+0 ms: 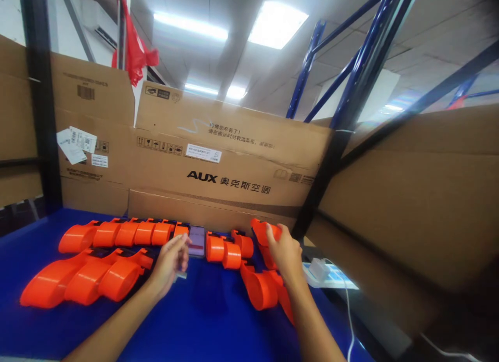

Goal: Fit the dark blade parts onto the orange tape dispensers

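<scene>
My right hand (286,250) reaches to the right side of the blue table, its fingers closed on an orange looped band (262,232). More orange bands lie close below that hand, one of them a wide loop (262,291). Over the middle of the table is my left hand (170,262), fingers curled together. A small pale flat piece (181,274) shows at its lower edge; most of whatever it holds is hidden. Just beyond the left fingertips a phone (197,241) with a lit screen stands between the orange bands.
Several orange bands with black parts line the back left (106,233), with a nearer row (88,279). Cardboard panels (163,175) wall the back; dark rack posts (323,170) stand at the sides. A power strip (331,276) with a white plug and cable (349,315) sits right.
</scene>
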`<state>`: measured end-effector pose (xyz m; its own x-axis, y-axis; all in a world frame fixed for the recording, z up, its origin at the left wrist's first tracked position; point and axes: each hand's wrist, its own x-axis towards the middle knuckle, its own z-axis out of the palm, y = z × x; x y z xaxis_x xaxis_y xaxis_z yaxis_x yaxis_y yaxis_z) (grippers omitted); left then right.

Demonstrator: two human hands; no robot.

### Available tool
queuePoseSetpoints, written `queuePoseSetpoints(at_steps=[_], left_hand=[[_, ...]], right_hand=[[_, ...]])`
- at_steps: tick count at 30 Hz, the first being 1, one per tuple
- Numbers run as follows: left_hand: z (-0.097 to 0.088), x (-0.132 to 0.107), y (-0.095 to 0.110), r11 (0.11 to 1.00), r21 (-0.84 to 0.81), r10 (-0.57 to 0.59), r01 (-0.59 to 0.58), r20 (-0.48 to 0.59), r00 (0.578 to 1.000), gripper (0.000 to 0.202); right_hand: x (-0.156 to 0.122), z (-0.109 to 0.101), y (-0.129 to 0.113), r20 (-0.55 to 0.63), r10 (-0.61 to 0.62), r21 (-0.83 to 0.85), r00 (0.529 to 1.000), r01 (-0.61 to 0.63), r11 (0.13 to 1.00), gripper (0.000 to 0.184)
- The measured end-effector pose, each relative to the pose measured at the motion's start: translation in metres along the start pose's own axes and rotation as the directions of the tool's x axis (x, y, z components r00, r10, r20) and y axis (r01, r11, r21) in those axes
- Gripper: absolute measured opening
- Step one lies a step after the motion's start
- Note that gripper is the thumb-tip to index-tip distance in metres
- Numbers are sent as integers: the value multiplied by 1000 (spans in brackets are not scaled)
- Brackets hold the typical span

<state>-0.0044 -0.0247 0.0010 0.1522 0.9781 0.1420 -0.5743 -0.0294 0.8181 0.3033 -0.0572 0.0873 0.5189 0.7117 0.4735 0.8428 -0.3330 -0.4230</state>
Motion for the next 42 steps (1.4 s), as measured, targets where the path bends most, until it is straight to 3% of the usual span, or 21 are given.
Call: queuePoseSetpoints(at_steps=[6, 15, 21, 26, 31, 42], left_hand=[[-3, 2, -2, 1000, -16, 14, -14, -7, 1000, 45], [-2, 1, 1, 999, -41, -10, 11, 30, 1000, 43], [-2, 0, 1, 999, -35, 8, -6, 57, 998, 40], [-3, 1, 0, 999, -48, 21, -18, 67, 998, 39], [-5, 2, -2, 999, -31, 13, -12, 26, 1000, 39], [-5, 2, -2, 1000, 2, 3, -3, -3, 1000, 38]], right_hand=[[6, 25, 3, 176, -17, -204, 984, 54, 977, 63], [5, 48, 1, 273, -87, -235, 958, 154, 960, 50], [5, 43, 1, 285, -98, -249, 953, 172, 953, 43], [9, 29, -1, 229, -110, -263, 967, 170, 950, 45], [14, 17, 10, 226, -13, -340, 974, 91, 936, 45], [23, 19, 31, 345, 127, -363, 930, 8, 932, 46]])
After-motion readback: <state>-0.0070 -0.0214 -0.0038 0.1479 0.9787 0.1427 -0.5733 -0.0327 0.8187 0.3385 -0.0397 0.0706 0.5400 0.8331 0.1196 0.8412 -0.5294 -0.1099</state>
